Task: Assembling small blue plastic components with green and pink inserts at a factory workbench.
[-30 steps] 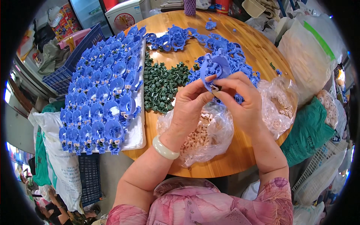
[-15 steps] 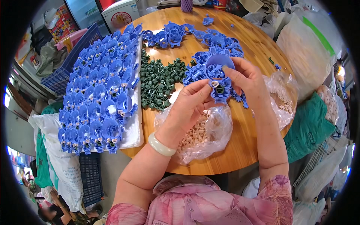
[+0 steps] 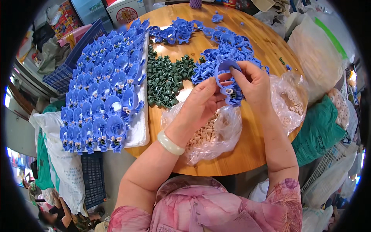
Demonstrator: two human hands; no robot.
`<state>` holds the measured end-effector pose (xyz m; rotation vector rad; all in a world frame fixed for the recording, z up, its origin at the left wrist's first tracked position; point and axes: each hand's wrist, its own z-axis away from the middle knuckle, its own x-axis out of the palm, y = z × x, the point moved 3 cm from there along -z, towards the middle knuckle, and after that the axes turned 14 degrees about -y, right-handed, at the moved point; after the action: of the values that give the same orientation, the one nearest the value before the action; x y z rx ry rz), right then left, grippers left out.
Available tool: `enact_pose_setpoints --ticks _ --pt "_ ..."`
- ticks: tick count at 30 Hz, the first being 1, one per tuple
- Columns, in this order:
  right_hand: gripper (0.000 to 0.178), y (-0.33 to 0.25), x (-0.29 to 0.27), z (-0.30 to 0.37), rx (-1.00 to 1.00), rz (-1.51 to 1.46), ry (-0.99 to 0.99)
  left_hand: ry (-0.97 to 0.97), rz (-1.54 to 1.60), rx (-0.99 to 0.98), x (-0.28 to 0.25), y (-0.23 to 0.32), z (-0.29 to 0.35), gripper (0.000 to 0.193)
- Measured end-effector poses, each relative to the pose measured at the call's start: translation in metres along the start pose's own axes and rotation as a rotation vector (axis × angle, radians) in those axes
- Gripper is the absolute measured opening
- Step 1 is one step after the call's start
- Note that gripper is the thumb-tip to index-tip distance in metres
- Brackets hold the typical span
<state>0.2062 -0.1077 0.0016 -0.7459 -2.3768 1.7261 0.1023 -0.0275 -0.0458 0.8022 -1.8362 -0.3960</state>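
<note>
Both hands hold one blue plastic part (image 3: 222,69) with a round ring on top and a small figure-like base carrying pale and dark pieces. My right hand (image 3: 253,83) pinches the ring, its thumb inside the rim. On the other side, my left hand (image 3: 203,99) has its thumb and fingers closed at the ring's lower left edge. Beneath the hands lies an open clear bag of small beige pieces (image 3: 203,137). Just beyond the held part is a heap of loose blue parts (image 3: 235,50), and left of that a pile of dark green pieces (image 3: 170,79).
A white foam board (image 3: 141,131) at the left bears rows of blue ring parts (image 3: 102,91). Another clear bag of beige pieces (image 3: 288,102) sits at the round wooden table's (image 3: 251,156) right side. Filled sacks (image 3: 320,129) and a blue crate (image 3: 73,71) flank the table.
The held part has turned, so its ring now shows more edge-on. My left hand has moved slightly up and right along it. The whole view has shifted a little.
</note>
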Motion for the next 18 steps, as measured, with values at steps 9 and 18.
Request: enact_pose_setpoints --ticks 9,18 --pt "0.012 -0.011 0.001 0.002 0.138 0.201 0.068 0.0 0.079 -0.008 -0.004 -0.005 0.001 0.042" --pt "0.009 -0.017 -0.004 0.005 -0.058 0.321 0.201 0.114 0.036 0.06 0.002 0.009 0.0 0.039"
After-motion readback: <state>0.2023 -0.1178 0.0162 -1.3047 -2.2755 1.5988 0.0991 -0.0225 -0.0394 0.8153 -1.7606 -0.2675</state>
